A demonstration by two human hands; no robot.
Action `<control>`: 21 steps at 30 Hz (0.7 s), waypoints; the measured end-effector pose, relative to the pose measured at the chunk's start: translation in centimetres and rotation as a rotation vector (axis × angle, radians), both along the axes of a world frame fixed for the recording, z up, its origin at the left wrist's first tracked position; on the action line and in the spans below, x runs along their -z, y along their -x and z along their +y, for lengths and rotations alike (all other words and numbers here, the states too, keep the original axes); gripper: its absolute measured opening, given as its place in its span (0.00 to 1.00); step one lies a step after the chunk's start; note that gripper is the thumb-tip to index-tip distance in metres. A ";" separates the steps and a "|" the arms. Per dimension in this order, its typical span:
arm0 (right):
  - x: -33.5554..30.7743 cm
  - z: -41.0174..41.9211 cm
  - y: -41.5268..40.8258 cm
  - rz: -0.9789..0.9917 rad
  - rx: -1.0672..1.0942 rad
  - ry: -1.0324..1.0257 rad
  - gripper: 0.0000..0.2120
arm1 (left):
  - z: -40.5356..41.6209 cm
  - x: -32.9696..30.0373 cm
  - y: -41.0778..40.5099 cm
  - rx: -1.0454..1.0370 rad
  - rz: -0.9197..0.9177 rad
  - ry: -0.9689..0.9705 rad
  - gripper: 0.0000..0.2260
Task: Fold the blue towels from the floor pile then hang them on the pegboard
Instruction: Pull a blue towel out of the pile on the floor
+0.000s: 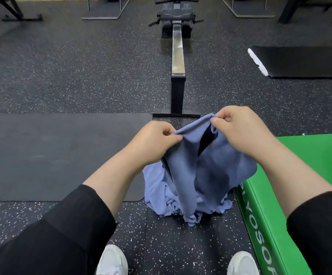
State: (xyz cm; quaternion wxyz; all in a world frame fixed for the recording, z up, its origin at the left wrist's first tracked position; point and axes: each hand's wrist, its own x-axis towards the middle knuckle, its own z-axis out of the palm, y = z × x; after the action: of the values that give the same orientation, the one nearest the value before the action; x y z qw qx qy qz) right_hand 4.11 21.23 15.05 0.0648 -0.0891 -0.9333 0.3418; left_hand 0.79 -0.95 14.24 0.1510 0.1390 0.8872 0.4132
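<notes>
Presently, a blue towel (208, 165) is held up above the floor pile (157, 195) of blue towels, which is taken here as the reference point. The upper edge of the towel is pinched at two points: by the left hand (155, 141), thumb and forefinger closed on the hem above and to the left of the pile, and by the right hand (240, 130), thumb and curled fingers closed on the hem above and to the right of the pile. The edge between the two hands is stretched into a shallow arc, and a dark gap is seen where the cloth falls open just below the right hand. The lower part of the towel hangs down onto the pile and is bunched at its near side. The pile is located on the speckled rubber floor (72, 86). A dark mat (52, 155) is laid to the left of the pile, its edge touching or just beside it. A green foam box (270, 225) is set immediately to the right of the pile. A rowing machine rail (178, 56) extends away beyond the pile. Two white shoes (111, 261) are seen nearer than the pile, at the bottom edge.
</notes>
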 end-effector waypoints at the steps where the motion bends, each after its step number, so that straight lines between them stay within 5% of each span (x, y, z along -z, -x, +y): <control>1: 0.1 0.0 -0.1 -0.038 -0.030 -0.008 0.04 | 0.1 -0.1 0.0 0.003 0.044 -0.006 0.10; 2: 0.0 -0.3 -0.3 -0.068 -0.084 -0.003 0.02 | 0.2 -0.2 0.0 0.016 0.079 -0.016 0.08; 5: -0.3 -1.4 -0.7 -0.095 -0.282 0.056 0.19 | 0.9 -0.7 -0.2 0.073 0.127 -0.056 0.06; 9: -0.2 -2.0 -0.6 -0.038 -0.299 0.055 0.02 | 1.3 -0.9 -0.3 0.052 0.156 -0.038 0.08; 16: 0.0 -0.4 0.1 0.022 0.006 0.007 0.04 | -0.2 -0.2 0.2 0.040 0.132 0.082 0.15; 21: -0.6 -1.6 -0.8 -0.101 -0.280 0.103 0.10 | 0.2 -0.5 0.0 0.062 0.153 0.004 0.09</control>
State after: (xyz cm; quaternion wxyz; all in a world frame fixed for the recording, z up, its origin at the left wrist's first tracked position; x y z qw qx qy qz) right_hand 4.96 19.60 15.68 -0.0351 0.0217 -0.9200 0.3898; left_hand 0.77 -0.79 14.78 0.0958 0.1971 0.8922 0.3949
